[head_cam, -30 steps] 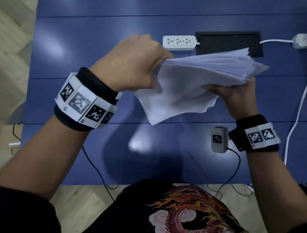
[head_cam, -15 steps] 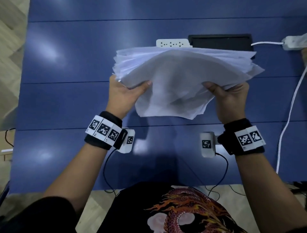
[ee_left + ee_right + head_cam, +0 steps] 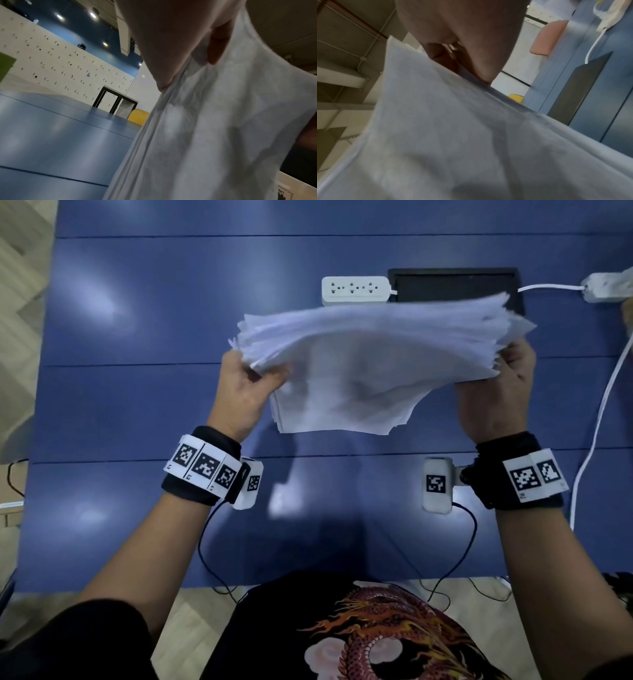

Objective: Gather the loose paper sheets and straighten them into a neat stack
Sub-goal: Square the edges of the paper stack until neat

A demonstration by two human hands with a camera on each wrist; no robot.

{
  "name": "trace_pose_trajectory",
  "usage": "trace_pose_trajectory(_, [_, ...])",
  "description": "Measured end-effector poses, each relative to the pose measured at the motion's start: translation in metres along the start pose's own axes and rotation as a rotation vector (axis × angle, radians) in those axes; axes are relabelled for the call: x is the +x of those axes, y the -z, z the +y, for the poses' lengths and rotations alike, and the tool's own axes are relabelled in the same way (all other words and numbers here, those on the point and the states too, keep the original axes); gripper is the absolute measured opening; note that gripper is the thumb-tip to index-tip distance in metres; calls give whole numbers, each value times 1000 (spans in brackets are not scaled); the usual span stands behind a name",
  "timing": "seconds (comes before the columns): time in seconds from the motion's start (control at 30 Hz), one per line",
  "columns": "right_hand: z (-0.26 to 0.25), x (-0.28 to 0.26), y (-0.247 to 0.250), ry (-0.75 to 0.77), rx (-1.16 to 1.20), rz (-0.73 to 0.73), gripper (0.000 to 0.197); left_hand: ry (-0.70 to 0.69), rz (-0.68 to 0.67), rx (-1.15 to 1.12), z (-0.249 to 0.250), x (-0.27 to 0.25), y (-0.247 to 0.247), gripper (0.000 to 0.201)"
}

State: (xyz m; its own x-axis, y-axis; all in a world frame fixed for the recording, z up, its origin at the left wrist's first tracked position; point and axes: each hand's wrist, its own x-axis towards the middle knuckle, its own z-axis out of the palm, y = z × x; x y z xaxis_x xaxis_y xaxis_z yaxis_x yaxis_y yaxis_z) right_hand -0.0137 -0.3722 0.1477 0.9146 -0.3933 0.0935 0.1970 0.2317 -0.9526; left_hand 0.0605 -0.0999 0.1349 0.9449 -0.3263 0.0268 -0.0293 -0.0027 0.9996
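A thick bundle of white paper sheets (image 3: 370,350) hangs in the air above the blue table (image 3: 144,412), its lower edge ragged and uneven. My left hand (image 3: 251,380) grips the bundle's left end, thumb on the near face. My right hand (image 3: 498,378) grips the right end. In the left wrist view the paper sheets (image 3: 214,135) fill the right side under my left hand (image 3: 171,47). The right wrist view shows the paper sheets (image 3: 453,142) below my right hand (image 3: 471,40). Fingers behind the paper are hidden.
A white power strip (image 3: 355,289) and a black recessed panel (image 3: 455,287) lie on the table behind the paper. A second white strip (image 3: 606,287) sits at the far right, its white cable (image 3: 596,433) running down the right side. Thin black wires hang off the table's near edge.
My left hand came off the top of the bundle and took its left end from below. The sheets now stand more upright and spread wide between both hands.
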Motion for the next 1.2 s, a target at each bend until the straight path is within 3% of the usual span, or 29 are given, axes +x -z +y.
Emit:
trace_pose_trajectory(0.13, [3,-3,7,30,-102,-11,18,-53,147,48,-3,-3,-4,19])
trace_pose_trajectory(0.23, [7,-8,18,31,-142,67,22,-66,203,1,-7,-1,-8,21])
trace_pose_trajectory(0.33, [6,-11,27,-71,-49,0,36,-74,237,-37,-9,0,-12,31])
trace_pose_trajectory(0.4, [4,-14,31,-182,-33,-65,21,-84,272,-45,-11,0,-14,30])
trace_pose_trajectory(0.43, [3,-18,31,-198,-39,-168,17,-88,283,-47,-12,-1,-14,27])
trace_pose_trajectory(0.5, [2,-25,31,-206,-64,-323,61,-89,288,-58,-12,-1,-14,25])
trace_pose_trajectory(0.53, [2,-27,28,-193,-83,-328,79,-89,291,-58,-12,-1,-14,29])
trace_pose_trajectory(0.57, [2,-28,25,-161,-127,-295,85,-84,284,-54,-11,0,-14,31])
trace_pose_trajectory(0.6, [2,-28,20,-133,-187,-238,79,-85,272,-48,-11,1,-13,29])
trace_pose_trajectory(0.7, [0,-20,12,-8,-335,-88,28,-89,246,-33,-6,1,-14,28])
trace_pose_trajectory(0.8, [-9,-7,7,91,-360,-5,25,-102,256,-33,0,1,-14,26])
trace_pose_trajectory(0.87, [-14,-2,5,119,-396,-28,17,-124,277,-21,2,1,-15,21])
trace_pose_trajectory(1.03, [-10,-8,7,87,-490,-158,35,-87,302,29,-7,-4,-14,11])
trace_pose_trajectory(1.2, [-11,-16,3,41,-488,-124,44,-129,251,150,-10,-14,-6,17])
